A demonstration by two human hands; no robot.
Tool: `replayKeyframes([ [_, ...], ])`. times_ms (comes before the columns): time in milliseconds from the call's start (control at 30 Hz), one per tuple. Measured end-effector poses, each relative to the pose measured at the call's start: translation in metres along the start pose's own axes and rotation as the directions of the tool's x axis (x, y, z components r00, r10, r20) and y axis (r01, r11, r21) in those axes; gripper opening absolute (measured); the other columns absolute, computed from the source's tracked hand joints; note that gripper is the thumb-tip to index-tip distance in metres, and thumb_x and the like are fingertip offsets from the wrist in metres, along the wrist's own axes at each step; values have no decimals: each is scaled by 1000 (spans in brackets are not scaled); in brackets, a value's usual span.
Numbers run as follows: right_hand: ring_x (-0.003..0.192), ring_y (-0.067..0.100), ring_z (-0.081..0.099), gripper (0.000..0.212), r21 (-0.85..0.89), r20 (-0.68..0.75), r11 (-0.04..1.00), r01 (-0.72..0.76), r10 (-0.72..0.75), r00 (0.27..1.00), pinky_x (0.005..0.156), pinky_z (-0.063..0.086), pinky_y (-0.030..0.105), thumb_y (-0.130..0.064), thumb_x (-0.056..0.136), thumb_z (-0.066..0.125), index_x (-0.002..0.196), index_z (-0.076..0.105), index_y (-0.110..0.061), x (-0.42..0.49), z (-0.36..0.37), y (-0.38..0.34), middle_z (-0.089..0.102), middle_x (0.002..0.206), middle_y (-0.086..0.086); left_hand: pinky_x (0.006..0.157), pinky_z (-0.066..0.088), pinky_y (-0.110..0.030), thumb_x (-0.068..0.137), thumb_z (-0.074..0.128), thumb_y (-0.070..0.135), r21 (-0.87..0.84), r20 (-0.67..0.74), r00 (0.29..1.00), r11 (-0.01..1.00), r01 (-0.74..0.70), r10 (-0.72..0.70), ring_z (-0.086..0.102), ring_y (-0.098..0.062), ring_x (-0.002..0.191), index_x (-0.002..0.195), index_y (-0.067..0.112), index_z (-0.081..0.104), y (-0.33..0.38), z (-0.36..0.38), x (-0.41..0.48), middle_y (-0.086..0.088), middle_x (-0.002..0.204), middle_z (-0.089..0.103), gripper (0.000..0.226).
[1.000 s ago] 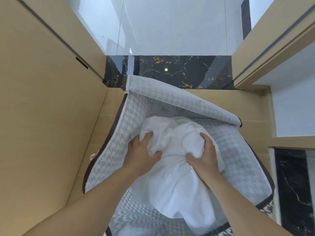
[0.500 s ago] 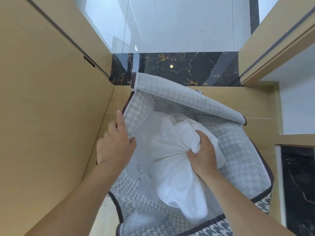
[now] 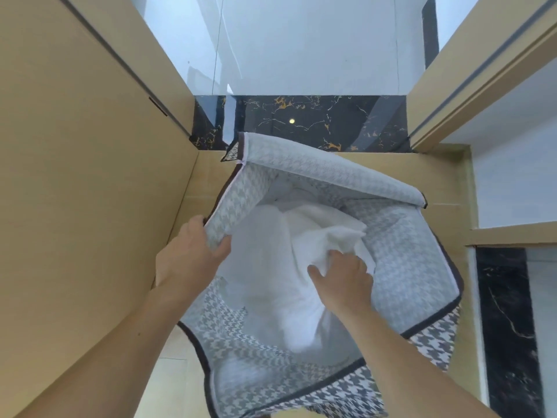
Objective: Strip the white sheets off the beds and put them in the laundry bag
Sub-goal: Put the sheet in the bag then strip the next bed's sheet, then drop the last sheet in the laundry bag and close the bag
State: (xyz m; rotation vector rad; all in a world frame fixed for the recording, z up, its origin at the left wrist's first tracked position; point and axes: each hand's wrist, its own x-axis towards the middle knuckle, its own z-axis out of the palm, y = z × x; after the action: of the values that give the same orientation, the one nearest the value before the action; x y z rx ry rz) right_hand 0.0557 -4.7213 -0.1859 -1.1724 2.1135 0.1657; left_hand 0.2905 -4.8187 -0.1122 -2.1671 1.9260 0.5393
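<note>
1. Pale wood panelling (image 3: 75, 206) closes us in on the left, with more wood on the right, and we look straight down between them.
2. Nearest us, the houndstooth laundry bag (image 3: 265, 351) gapes open, its dark-trimmed near rim sagging toward us.
3. Our left hand (image 3: 193, 254) grips the bag's left rim, thumb inside and fingers curled round the outside, drawing that edge leftward.
4. Our right hand (image 3: 343, 282) is down in the mouth, right of centre. Its thumb is splayed left and its fingers are curled into a bunched fold of the white sheet (image 3: 271, 285), so it is closed on cloth rather than lying flat on it.
5. That sheet lies inside the bag, under and just beyond the right hand. Its bulk runs near to far, and the gripped fold rides highest, toward the far right wall.
6. We judge the coming move turns on this: the loose high part sits on the right hand's far side, so the push goes down and away. The right hand is the nearer one, while the left only holds the opening.
7. Farther off, the bag's flap (image 3: 331, 173) folds over the far rim, and beyond it runs dark marble floor (image 3: 301, 122) veined with gold.
</note>
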Motion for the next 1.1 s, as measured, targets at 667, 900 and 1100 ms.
replayKeyframes([
  [667, 79, 26, 51, 25, 773, -261, 621, -130, 498, 827, 70, 41, 38, -17, 104, 36, 110, 53, 0, -104, -143, 45, 56, 90, 9, 59, 29, -38, 104, 40, 23, -461, -45, 990, 876, -142, 137, 40, -27, 64, 74, 7, 41, 9, -103, -26, -10, 71, 46, 34],
  [900, 76, 13, 51, 14, 557, -617, 784, 272, 171, 768, 61, 38, 31, -16, 104, 37, 108, 48, -24, -214, -259, 25, 53, 95, -4, 54, 33, -36, 103, 40, 27, -411, -237, 956, 874, -260, 173, 48, -31, 63, 83, 7, 50, -16, -218, -85, -10, 70, 52, 30],
  [1100, 81, 27, 56, 30, 341, -513, 940, 9, 178, 840, 70, 50, 39, -22, 105, 35, 131, 50, -15, -182, -233, 54, 64, 100, 7, 66, 37, -40, 105, 38, 23, -406, -207, 968, 888, -215, 139, 52, -31, 75, 100, 6, 50, -23, -190, -84, -16, 89, 59, 22],
])
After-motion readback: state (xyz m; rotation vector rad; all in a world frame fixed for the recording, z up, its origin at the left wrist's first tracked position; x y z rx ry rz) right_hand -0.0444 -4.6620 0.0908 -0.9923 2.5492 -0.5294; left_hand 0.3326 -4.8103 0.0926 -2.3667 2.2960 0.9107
